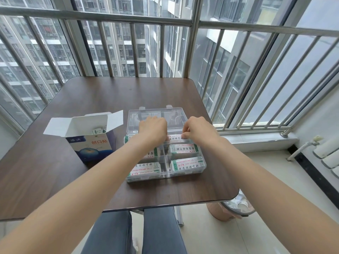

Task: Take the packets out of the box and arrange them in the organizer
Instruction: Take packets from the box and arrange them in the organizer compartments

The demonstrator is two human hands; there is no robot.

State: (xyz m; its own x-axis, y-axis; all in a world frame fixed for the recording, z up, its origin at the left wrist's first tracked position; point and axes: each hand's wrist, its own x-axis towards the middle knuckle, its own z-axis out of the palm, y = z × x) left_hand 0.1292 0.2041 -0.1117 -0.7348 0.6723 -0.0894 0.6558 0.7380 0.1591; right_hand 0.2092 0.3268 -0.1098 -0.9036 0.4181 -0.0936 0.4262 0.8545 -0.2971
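By barred windows (165, 43), dark wooden table (91, 99).

both forearms bare to the frame edge, no sleeves showing; left hand (153, 129) and right hand (197, 128) bare, without rings, watch or gloves; legs in blue-grey jeans (135, 233).

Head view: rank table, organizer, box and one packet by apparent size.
Largest to smallest:
1. table
2. organizer, with its open lid
3. box, flaps open
4. packet
The box sits about as near as the organizer, so this ranking seems fair.
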